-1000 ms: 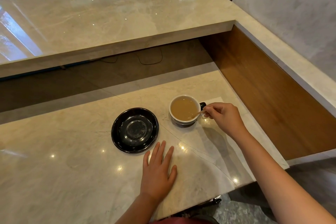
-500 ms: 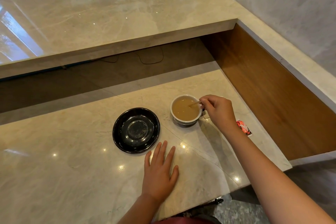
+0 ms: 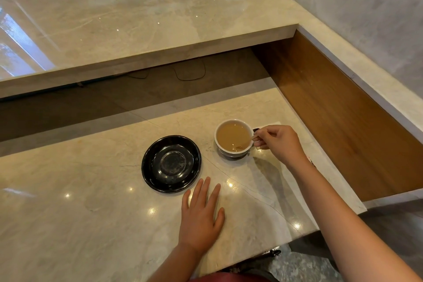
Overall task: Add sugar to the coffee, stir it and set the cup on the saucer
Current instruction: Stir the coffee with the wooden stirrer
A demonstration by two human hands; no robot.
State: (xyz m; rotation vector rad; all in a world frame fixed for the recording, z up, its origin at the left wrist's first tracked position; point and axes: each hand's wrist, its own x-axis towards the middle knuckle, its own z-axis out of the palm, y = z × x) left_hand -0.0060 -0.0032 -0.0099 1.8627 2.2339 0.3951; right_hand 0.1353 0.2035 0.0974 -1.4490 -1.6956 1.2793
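A white-lined coffee cup [image 3: 234, 138] full of pale brown coffee [image 3: 232, 137] stands on the lower marble counter [image 3: 91, 201], just to the right of an empty black saucer [image 3: 171, 163]; cup and saucer sit near each other with a strip of bare marble between them. The right hand [image 3: 278, 143] hovers at the cup's right rim, fingers pinched closed on a thin stirrer [image 3: 248, 142] whose lower end dips into the coffee near the cup's near-right edge. The cup's dark handle [image 3: 256, 130] points toward that hand and is partly hidden by the fingers. The left hand [image 3: 201, 213] lies flat and open, palm down on the counter, gripping nothing, its fingertips just short of the saucer's near-right rim and well apart from the cup
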